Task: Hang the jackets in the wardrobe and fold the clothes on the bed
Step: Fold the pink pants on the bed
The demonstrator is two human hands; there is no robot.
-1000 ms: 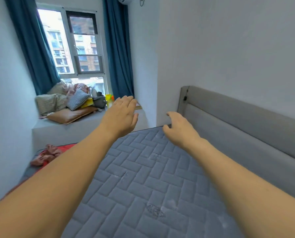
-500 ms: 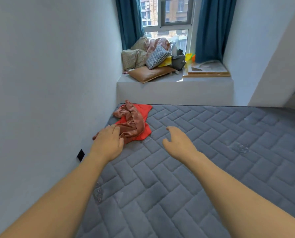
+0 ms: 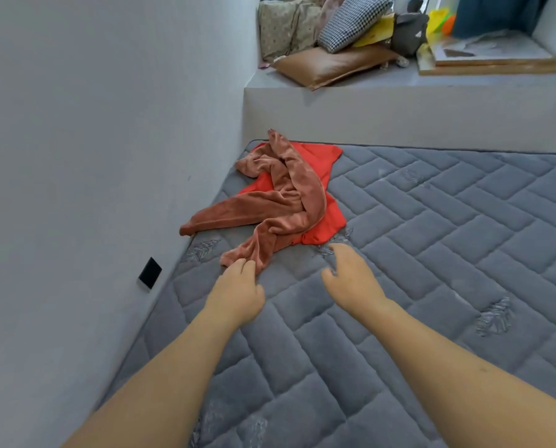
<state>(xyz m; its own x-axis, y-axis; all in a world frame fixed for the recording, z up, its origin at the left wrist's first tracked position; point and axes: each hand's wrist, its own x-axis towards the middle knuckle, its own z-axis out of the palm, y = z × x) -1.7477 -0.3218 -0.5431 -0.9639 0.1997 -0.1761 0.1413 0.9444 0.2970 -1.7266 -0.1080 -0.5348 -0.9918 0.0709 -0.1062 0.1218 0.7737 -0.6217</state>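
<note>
A person's left hand (image 3: 236,291) touches the near end of a crumpled rust-brown garment (image 3: 280,202) lying across a red garment (image 3: 318,185) at the mattress (image 3: 432,237) corner by the wall, while the right hand (image 3: 351,276) hovers empty with fingers loosely spread, so lifting the tangled brown piece could drag the red one along.

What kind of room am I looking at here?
Most likely a bedroom: a bare quilted mattress pushed against the wall, crumpled clothes lying on it, and cushions piled on a window ledge beyond.

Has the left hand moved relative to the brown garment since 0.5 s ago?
Yes. The left hand has slid back from the garment's middle to the near tip of the brown garment, which lies on the red cloth.
</note>
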